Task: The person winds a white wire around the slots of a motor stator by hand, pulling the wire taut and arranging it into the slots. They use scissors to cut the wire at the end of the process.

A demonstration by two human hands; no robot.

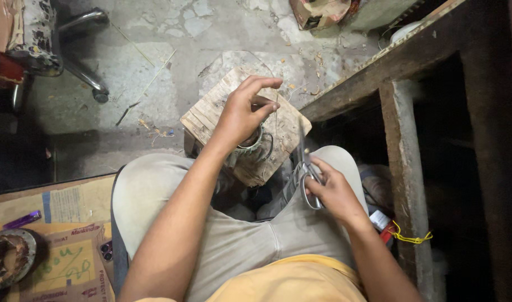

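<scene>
Evidently mid-trim | round wire-wound coil [255, 146] sat on wooden block [246, 126], at 12 o'clock from knees | left hand [242, 114] rested on coil, fingers pinching thin wire | right hand [333, 190], at 4 o'clock, gripped scissors [307, 178] | next likely needs blades brought to taut wire

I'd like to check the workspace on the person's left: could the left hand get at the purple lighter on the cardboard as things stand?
Probably yes. The purple lighter lies uncovered on the cardboard beside the left thigh, with nothing over it. The left hand, however, is out over the wooden block, so it would have to draw back.
</scene>
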